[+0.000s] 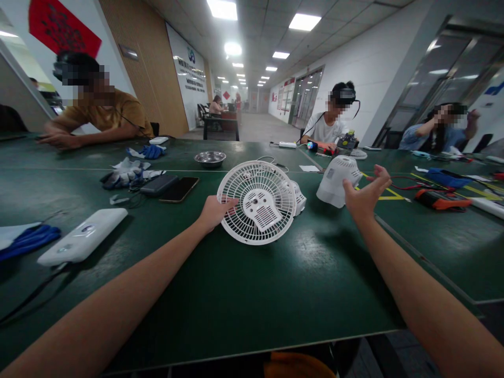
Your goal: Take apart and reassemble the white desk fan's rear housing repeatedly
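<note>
A round white fan grille point(255, 237) stands tilted over the green table, its spokes facing me. My left hand point(214, 212) is closed on the grille's left rim. Partly hidden behind the grille's right side is another white slotted plastic part point(299, 198). To the right, a white plastic housing point(336, 181) with slots near its top sits slightly tilted. My right hand point(366, 194) is beside this housing, fingers spread and thumb at its right edge. Whether the thumb touches it, I cannot tell.
On the left lie a white power bank point(82, 236), a phone point(179, 189), a dark case point(159, 185) and gloves point(126, 174). A metal bowl point(210, 158) stands farther back. An orange multimeter point(441, 200) and cables lie right. Several people sit around the table.
</note>
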Action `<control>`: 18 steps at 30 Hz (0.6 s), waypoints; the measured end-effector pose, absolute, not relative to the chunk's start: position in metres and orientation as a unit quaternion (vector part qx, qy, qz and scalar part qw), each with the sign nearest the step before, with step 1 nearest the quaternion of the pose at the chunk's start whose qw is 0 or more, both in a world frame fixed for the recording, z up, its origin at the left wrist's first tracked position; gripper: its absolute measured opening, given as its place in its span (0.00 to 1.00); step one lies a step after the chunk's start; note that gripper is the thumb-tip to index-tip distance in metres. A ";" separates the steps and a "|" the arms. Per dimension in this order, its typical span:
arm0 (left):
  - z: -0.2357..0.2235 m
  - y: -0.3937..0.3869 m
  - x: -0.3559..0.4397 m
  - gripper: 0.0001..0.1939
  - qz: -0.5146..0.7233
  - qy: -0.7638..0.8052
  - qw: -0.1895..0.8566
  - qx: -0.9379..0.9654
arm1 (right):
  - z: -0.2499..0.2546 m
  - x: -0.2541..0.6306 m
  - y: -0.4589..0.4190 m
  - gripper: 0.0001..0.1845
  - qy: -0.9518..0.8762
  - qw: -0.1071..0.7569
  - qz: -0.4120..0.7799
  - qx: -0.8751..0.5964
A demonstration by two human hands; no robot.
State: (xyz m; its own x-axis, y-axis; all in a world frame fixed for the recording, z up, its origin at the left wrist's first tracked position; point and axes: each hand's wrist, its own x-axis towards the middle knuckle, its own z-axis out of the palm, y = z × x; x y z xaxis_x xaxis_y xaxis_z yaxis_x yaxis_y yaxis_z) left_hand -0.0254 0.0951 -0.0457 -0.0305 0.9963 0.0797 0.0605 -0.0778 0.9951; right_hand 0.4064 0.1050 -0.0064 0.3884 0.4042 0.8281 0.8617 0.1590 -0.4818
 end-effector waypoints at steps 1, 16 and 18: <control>-0.046 0.095 -0.025 0.09 0.512 0.501 0.458 0.526 | -0.002 0.392 0.100 0.40 -0.519 0.580 -0.207 -0.593; -0.046 0.094 -0.023 0.10 0.530 0.507 0.427 0.529 | -0.031 0.259 0.061 0.15 -0.612 0.434 0.457 -0.477; -0.047 0.094 -0.022 0.09 0.532 0.514 0.417 0.528 | -0.033 0.254 0.059 0.14 -0.553 0.432 0.563 -0.437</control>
State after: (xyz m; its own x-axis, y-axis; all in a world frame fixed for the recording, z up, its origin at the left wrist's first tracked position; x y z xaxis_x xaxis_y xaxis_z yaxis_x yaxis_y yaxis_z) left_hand -0.0219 0.0942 -0.0466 -0.0951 0.9866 0.1329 0.0978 -0.1237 0.9875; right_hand 0.2541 0.0589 -0.0331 -0.2449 0.9694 -0.0147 -0.0037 -0.0161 -0.9999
